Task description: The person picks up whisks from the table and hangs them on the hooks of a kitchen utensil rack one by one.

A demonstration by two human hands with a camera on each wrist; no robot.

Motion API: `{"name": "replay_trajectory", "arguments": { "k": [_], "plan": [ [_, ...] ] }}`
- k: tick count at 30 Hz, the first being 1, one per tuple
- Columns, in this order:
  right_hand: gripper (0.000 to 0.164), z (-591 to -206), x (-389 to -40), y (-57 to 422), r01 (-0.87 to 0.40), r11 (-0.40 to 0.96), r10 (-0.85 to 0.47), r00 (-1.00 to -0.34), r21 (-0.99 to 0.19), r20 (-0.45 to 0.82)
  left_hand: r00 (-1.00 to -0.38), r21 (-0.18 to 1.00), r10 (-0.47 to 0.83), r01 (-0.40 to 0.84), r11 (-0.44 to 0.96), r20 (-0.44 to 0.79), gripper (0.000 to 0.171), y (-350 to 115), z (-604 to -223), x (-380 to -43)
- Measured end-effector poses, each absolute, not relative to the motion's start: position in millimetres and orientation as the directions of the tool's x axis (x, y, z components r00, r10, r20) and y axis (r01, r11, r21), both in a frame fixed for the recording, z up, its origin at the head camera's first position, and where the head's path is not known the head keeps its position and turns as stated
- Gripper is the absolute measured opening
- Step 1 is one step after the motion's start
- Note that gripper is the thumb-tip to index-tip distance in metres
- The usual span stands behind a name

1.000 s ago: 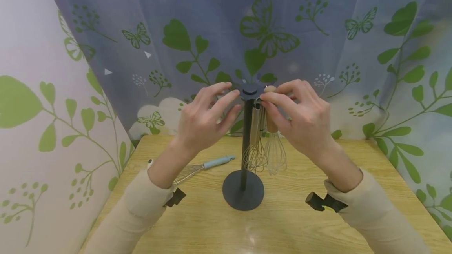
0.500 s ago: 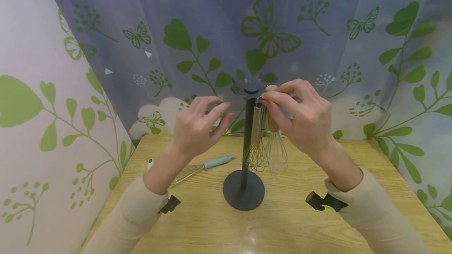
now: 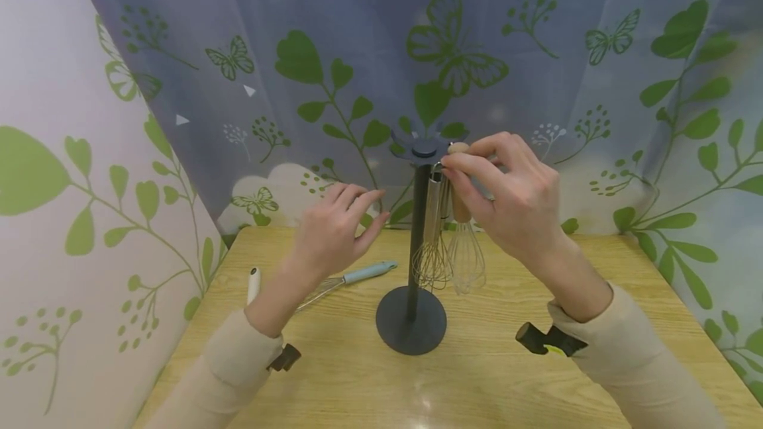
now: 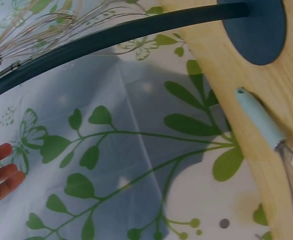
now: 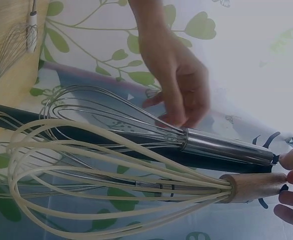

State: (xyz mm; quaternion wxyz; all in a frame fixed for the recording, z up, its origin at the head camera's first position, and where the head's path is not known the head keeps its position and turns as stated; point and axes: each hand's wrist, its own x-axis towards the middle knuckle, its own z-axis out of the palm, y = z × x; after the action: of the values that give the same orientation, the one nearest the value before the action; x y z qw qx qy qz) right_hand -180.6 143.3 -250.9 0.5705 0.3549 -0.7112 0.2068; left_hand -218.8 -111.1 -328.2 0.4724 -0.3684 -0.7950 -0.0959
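A whisk with a metal handle [image 3: 434,210] hangs at the top of a dark stand [image 3: 411,330]. My right hand [image 3: 509,181] pinches the loop at its top end, close under the stand's hooked rim. Beside it hangs a whisk with a wooden handle [image 5: 254,187] and pale wires, partly behind my right fingers in the head view. Another thin metal whisk [image 5: 151,186] shows behind that one in the right wrist view. My left hand [image 3: 334,227] is in the air left of the pole, fingers loosely bent and holding nothing.
On the wooden table [image 3: 477,376], a whisk with a light blue handle [image 3: 369,273] lies left of the stand, its wires partly behind my left wrist. A white handle [image 3: 254,285] shows farther left. Patterned curtains [image 3: 357,32] stand behind and at both sides.
My left hand has drawn away from the stand's top, down and to the left. My right hand stays at the metal whisk's loop, and the hanging whisks barely move.
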Motion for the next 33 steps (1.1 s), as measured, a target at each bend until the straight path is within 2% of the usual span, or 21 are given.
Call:
{"name": "replay_trajectory", "arguments": {
  "k": [7, 18, 33],
  "plan": [
    [0.024, -251.0, -181.1, 143.3, -0.746, 0.657, -0.264, -0.093, 0.108, 0.96, -0.443, -0.128, 0.514, 0.653, 0.747, 0.734, 0.036, -114.2, -346.4, -222.5],
    [0.025, -251.6, -180.9, 144.5, -0.746, 0.657, -0.267, -0.094, 0.11, 0.959, -0.603, -0.118, 0.544, 0.6, 0.791, 0.584, 0.041, -115.4, -372.6, -227.9],
    [0.024, -251.4, -181.4, 145.6, -0.75, 0.653, -0.262, -0.093, 0.106, 0.961, -0.713, -0.112, 0.514, 0.531, 0.84, 0.477, 0.049, -113.1, -406.7, -243.0]
  ]
}}
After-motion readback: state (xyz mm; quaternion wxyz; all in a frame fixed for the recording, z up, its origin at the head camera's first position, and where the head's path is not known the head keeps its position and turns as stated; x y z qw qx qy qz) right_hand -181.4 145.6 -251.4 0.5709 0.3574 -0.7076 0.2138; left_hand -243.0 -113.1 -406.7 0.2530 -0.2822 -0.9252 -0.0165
